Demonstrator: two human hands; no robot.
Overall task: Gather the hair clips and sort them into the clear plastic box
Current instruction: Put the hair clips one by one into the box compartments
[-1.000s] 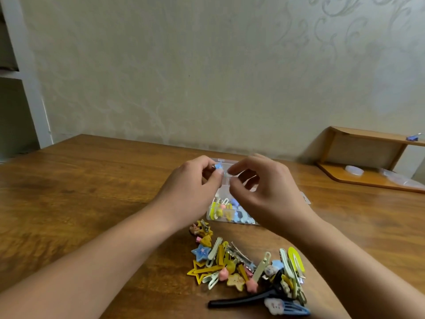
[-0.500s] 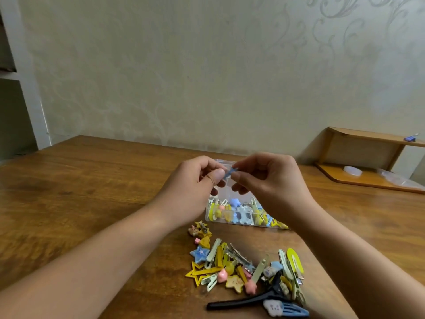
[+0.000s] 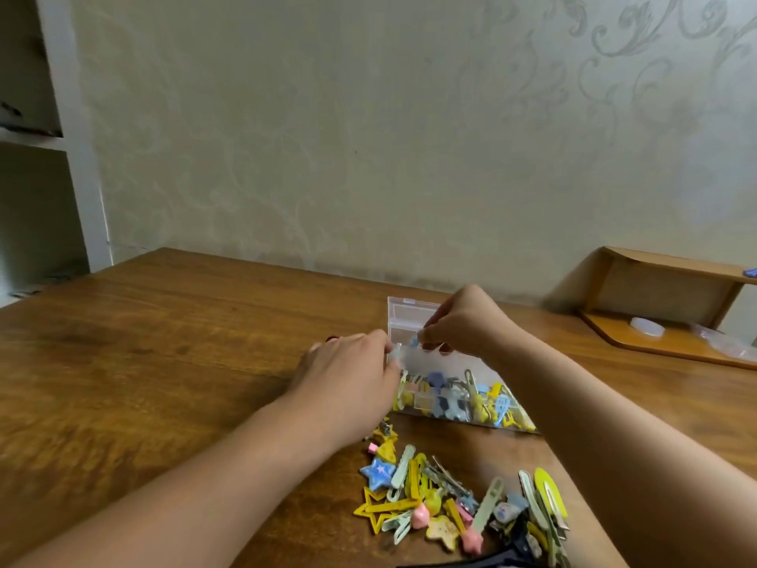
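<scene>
From my feed I see a pale greenish wall (image 3: 368,137) with faint scrollwork patterning, strongest at the upper right. A white shelving unit (image 3: 73,166) stands at the far left, its compartments dim. The wooden table (image 3: 155,346) fills the foreground, brown and grain-streaked. At the right, a small wooden shelf (image 3: 672,305) sits against the wall. The light is soft and even.

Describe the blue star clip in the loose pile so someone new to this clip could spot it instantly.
Start at the wooden table, then find the loose pile of hair clips nearer the camera than the clear plastic box. On the pile's left edge lies the blue star clip. It is the only solid blue star with a small pale star on it; the stars beside it are yellow.
</scene>
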